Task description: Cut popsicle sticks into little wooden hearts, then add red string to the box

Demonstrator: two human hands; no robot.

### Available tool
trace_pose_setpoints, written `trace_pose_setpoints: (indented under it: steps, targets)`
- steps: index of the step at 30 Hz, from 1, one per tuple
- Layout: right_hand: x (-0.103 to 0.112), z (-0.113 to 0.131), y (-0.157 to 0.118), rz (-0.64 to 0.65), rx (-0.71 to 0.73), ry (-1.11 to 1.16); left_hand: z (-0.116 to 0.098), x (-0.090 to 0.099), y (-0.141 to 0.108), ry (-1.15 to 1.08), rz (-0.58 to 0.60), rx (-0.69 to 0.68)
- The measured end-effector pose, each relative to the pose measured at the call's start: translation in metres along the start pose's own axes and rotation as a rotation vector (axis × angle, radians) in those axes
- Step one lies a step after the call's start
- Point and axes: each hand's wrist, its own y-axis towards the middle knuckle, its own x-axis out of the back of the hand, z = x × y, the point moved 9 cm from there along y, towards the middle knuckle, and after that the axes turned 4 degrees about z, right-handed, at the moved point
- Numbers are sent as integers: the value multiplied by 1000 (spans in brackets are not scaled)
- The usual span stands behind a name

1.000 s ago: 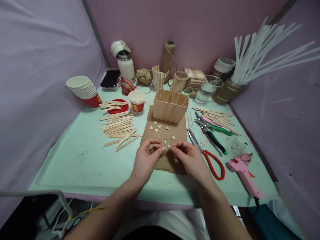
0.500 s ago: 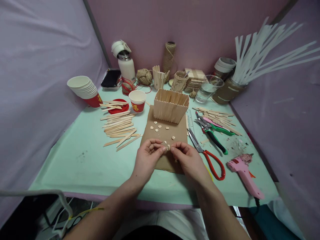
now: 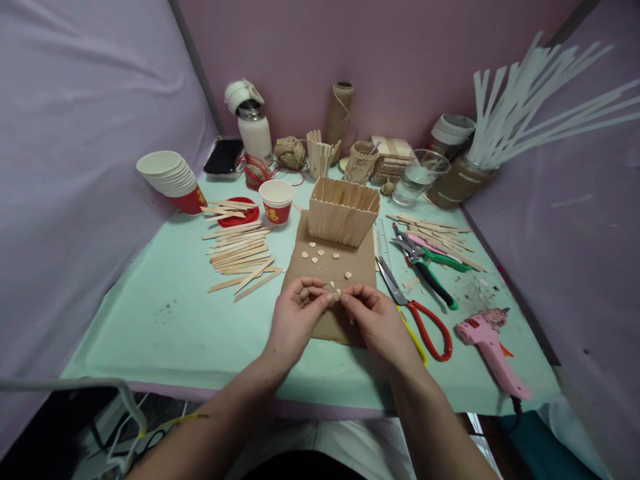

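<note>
My left hand [image 3: 299,319] and my right hand [image 3: 374,319] meet over the front half of a brown cardboard sheet [image 3: 340,333]. Their thumbs and index fingers pinch small wooden chips [image 3: 337,294] from both sides; how many pieces are in the pinch I cannot make out. Several loose wooden chips [image 3: 321,253], some heart- or petal-shaped, lie farther up the cardboard. Behind them, at its far end, stands a box made of craft sticks [image 3: 343,223]. Scissors with a red handle [image 3: 434,333] and a yellow one [image 3: 414,339] lie right of my right hand.
Craft sticks [image 3: 243,257] lie left, near paper cups [image 3: 277,201]. On the right are green-handled pruning shears [image 3: 430,280], more sticks [image 3: 435,233] and a pink glue gun [image 3: 493,353]. A plastic cup of water [image 3: 413,183], a bottle [image 3: 254,137] and twine [image 3: 290,153] line the back.
Both hands keep their pinch at nearly the same spot. My right hand has shifted slightly, so more of the yellow scissor handle shows. The whole view has moved a little.
</note>
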Motion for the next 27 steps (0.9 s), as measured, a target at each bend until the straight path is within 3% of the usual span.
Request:
trace_pose_setpoints:
  steps: [27]
  targets:
    - [1, 6, -3, -60, 15, -64, 1, 0, 0, 38, -9, 35]
